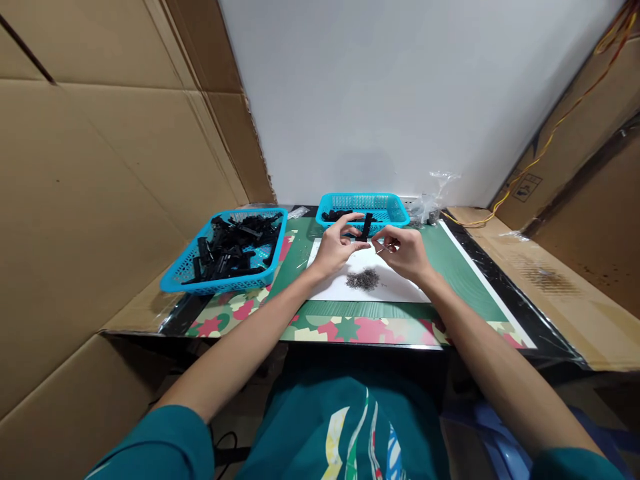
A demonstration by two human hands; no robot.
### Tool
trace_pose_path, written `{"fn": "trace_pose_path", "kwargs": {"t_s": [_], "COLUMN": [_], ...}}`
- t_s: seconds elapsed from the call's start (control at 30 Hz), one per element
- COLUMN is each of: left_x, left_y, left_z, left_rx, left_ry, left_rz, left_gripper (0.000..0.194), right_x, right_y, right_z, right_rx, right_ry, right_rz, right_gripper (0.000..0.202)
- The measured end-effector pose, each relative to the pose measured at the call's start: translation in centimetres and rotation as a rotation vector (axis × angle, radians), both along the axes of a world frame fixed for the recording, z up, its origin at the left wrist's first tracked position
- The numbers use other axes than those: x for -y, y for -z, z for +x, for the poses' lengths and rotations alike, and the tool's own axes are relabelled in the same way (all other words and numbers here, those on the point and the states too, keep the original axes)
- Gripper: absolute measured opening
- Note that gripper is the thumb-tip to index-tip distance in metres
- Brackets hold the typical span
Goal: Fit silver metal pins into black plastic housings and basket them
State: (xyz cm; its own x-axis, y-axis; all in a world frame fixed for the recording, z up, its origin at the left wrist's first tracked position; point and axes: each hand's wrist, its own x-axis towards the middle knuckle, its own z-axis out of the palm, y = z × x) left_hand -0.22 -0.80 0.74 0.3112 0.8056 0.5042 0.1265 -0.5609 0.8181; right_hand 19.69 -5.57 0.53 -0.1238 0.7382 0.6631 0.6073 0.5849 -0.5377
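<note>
My left hand (pixel 339 248) grips a black plastic part (pixel 367 227) between thumb and fingers, above the white sheet (pixel 330 288). Close to the part's lower right, my right hand (pixel 401 250) is closed in a pinch on a thin, shiny metal object (pixel 383 249), too small to identify. Below both hands, a pile of tiny dark metal pieces (pixel 363 279) lies on the sheet.
A blue basket (pixel 218 287) heaped with black parts stands at the left. Behind my hands is another blue basket (pixel 397 212) with fewer black parts. Clear plastic bags (pixel 427 207) lie at the back right. Cardboard (pixel 575 280) borders the table.
</note>
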Motion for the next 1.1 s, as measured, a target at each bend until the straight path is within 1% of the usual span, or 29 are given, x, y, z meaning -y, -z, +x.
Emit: {"fn": "trace_pose_path", "kwargs": {"t_s": [0.13,0.43,0.73,0.83,0.97,1.1], "left_x": [-0.24,-0.29,-0.29,-0.46,-0.50,-0.31], "left_y": [0.26,0.38,0.42,0.68,1.00,0.98], "left_z": [-0.15,-0.26,-0.17,-0.33,-0.58,-0.64], "left_rx": [-0.005,-0.037,0.005,0.013,-0.032,-0.060], "left_ry": [0.021,0.012,0.030,0.050,0.098,0.162], "left_rz": [0.020,0.002,-0.040,-0.040,-0.052,-0.092], "left_gripper": [0.056,0.054,0.052,0.050,0.044,0.047], "right_x": [-0.09,-0.19,-0.68,-0.85,-0.93,-0.81], "right_y": [0.05,0.02,0.59,0.72,0.64,0.09], "right_z": [-0.09,0.05,0.37,0.48,0.70,0.88], "right_rx": [0.001,-0.017,0.001,-0.024,-0.085,-0.135], "right_ry": [-0.006,-0.071,-0.078,-0.102,-0.163,-0.192], "right_rz": [-0.037,-0.096,-0.091,-0.077,-0.095,-0.123], "right_gripper": [0.021,0.017,0.017,0.017,0.023,0.029]}}
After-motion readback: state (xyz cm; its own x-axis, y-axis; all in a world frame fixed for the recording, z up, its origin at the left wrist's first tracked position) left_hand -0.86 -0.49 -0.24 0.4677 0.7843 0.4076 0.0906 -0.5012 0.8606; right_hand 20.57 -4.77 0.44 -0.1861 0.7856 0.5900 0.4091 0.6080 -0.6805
